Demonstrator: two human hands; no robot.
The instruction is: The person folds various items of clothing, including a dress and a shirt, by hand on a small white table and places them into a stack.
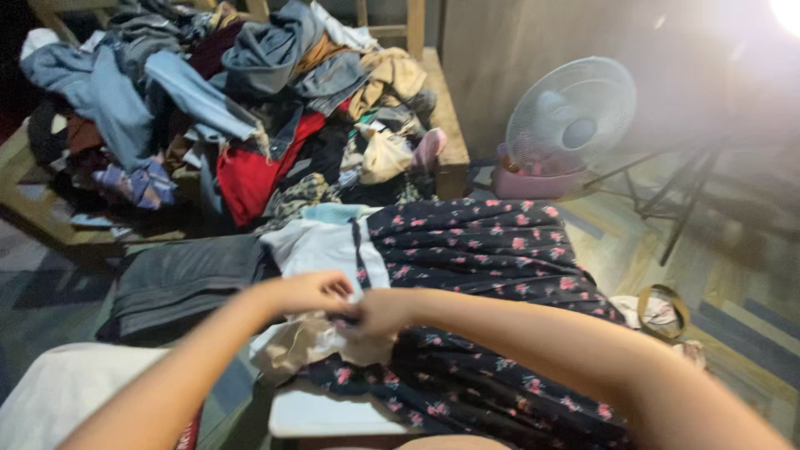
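My left hand (310, 292) and my right hand (379, 312) meet at the middle of the view, both pinching a beige piece of cloth (296, 346) that bunches beneath them. Under and to the right lies a dark garment with pink flowers (492, 250), spread flat. A pale blue garment (325, 242) lies just beyond my hands, partly over the floral one. Motion blur hides the exact finger positions.
A big heap of mixed clothes (233, 100) covers a wooden bench (442, 108) at the back. A folded dark grey garment (183, 279) lies to the left. A white fan (571, 117) stands on the floor at right, near a metal stand (679, 196).
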